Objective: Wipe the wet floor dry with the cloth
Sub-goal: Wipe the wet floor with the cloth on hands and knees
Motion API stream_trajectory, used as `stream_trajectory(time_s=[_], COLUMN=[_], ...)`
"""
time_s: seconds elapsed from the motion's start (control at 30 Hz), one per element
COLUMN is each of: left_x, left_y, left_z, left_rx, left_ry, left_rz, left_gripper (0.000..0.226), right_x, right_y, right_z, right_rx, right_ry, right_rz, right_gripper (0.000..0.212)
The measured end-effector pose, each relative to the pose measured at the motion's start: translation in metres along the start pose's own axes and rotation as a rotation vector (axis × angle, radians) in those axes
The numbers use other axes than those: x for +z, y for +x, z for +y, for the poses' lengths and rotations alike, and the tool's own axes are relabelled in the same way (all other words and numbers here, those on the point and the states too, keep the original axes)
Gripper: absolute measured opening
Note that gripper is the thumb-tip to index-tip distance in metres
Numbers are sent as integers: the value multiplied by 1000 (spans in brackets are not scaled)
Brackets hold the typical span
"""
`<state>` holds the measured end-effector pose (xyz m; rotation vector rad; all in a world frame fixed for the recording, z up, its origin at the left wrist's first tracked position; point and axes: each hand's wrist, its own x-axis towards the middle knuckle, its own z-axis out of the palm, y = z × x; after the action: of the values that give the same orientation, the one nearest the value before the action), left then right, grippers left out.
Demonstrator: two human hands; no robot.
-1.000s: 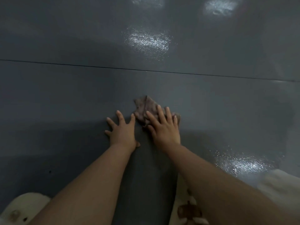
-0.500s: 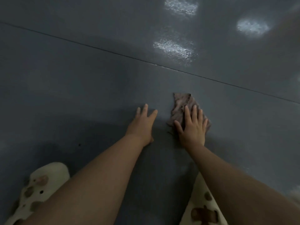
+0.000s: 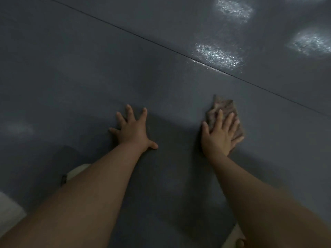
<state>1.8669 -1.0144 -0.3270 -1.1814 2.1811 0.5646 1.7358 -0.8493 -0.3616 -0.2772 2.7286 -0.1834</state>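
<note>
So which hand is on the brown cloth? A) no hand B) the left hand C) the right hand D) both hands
C: the right hand lies flat with straight fingers on the brown cloth, while the left hand is spread on the bare grey floor, apart from the cloth.

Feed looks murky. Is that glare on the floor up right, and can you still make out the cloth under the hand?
Head view: dim overall, soft focus; bright speckled glare patches on the floor upper right; dark shadow between the arms; cloth visible but blurry under the right hand; left hand flat on bare floor.
</note>
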Motion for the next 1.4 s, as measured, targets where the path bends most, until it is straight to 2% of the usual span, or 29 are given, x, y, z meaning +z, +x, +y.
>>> stream_trajectory(time_s=[0.1,0.2,0.3,0.4,0.53,0.6,0.7,0.77,0.87,0.97,1.07,1.17,1.3,1.4], left_x=[1,1,0,0,2,-5,-23,-34,-44,-50,-59,-63,-62,-62], left_y=[2,3,3,2,0,-1,5,16,28,32,36,39,42,44], left_z=[0,-1,-2,-2,-9,-21,-54,-87,-141,-178,-186,-176,-169,-170], left_rx=[12,24,35,36,76,117,139,96,-27,-98,-68,-79,-112,-107], left_ry=[-7,-41,-31,0,60,45,-37,-80,-126,-96,-39,8,-46,-65], left_rz=[-8,10,-15,-20,-23,2,67,149,257,166,28,-9,10,10], left_gripper=[121,103,117,124,120,114,104,97,86,98,121,128,128,128], right_x=[18,31,28,18,4,8,20,32,64,81,71,54,24,18], right_y=[-23,-38,-21,6,35,34,12,-14,-64,-96,-65,-12,53,69], right_z=[-59,-86,-76,-63,-62,-77,-114,-139,-166,-168,-161,-160,-165,-192], right_rx=[-364,-739,-841,-764,-380,-260,-250,-387,-750,-1170,-1326,-1214,-753,-481], right_ry=[-59,-179,-200,-215,-153,-71,-45,-102,-158,-266,-318,-314,-252,-106], right_rz=[-96,-188,-144,-56,7,20,9,-18,-93,-147,-126,-44,36,65], right_gripper=[63,58,68,61,52,53,55,55,56,55,51,53,65,54])
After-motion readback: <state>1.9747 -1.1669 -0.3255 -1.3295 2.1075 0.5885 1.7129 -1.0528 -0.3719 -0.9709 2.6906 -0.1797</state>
